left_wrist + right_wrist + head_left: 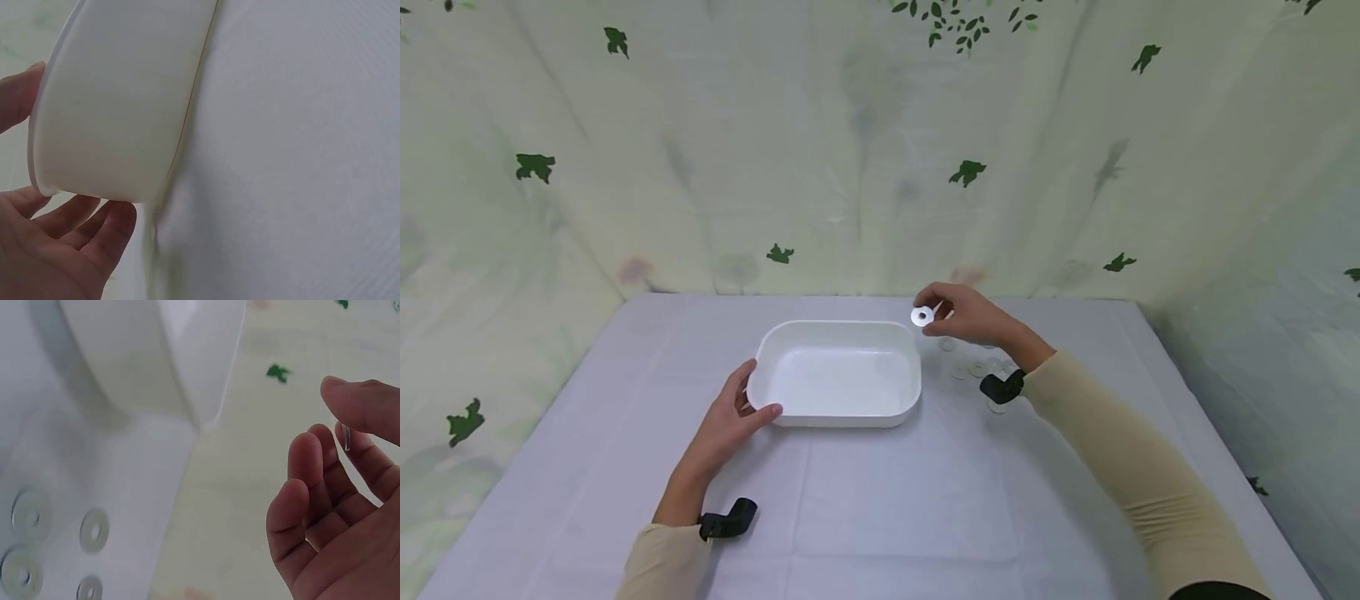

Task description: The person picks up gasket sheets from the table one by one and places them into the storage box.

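Note:
A white rectangular dish with rounded corners sits on the table. At its left end my left hand holds it, thumb at the front rim and fingers along the end wall. The left wrist view shows the fingertips against the side of the dish. Past the dish's right end, my right hand pinches a flat metal washer between thumb and index finger, raised above the table. In the right wrist view this washer appears edge-on, mostly hidden by the thumb.
Several more washers lie on the table right of the dish, partly under the right forearm in the head view. A white cloth covers the table. Behind it hangs a pale curtain with green leaf prints.

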`<state>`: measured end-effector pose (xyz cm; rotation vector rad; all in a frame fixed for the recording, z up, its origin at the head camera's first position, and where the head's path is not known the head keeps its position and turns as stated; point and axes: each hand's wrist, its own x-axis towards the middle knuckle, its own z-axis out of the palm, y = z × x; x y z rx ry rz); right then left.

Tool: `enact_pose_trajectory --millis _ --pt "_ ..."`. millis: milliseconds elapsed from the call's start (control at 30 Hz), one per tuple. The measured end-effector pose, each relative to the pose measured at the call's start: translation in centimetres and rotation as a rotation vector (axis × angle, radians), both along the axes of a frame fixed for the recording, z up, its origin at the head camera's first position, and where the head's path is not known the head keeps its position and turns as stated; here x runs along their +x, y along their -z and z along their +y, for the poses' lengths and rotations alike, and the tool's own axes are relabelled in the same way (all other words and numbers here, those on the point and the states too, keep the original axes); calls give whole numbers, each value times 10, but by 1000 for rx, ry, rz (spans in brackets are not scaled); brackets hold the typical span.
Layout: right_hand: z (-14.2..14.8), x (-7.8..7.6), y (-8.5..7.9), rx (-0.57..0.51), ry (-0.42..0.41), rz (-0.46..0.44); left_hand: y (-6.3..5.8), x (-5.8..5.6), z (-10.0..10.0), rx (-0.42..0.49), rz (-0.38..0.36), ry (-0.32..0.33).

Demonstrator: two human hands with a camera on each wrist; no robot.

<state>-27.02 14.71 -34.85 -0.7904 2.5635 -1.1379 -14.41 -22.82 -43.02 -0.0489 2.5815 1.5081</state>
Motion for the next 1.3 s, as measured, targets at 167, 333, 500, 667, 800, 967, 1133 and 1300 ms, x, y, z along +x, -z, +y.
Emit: enact_pose_trajectory --millis 167,333,500,667,800,967,1133,1300 --pt "-25 7 -1 -33 -79 -30 -1 0 1 -12 -8 3" --pt "-53 6 3 -39 -129 -67 -2 0 0 -14 -11 -2" --pt "-76 8 7 -59 -168 -95 -1 -1 -1 -24 -2 -3" --pt "-92 12 10 -74 -198 -124 0 -2 0 -36 4 -3" --pt "-102 15 11 -84 -220 -134 0 -1 0 -31 5 -4" --pt "-108 15 15 -74 -231 -147 2 0 -1 -29 25 9" --pt "-109 13 19 -59 -240 -164 4 -1 -1 -59 42 32" --pt "-110 12 18 -59 -243 -172 4 -3 -2 -73 41 29"
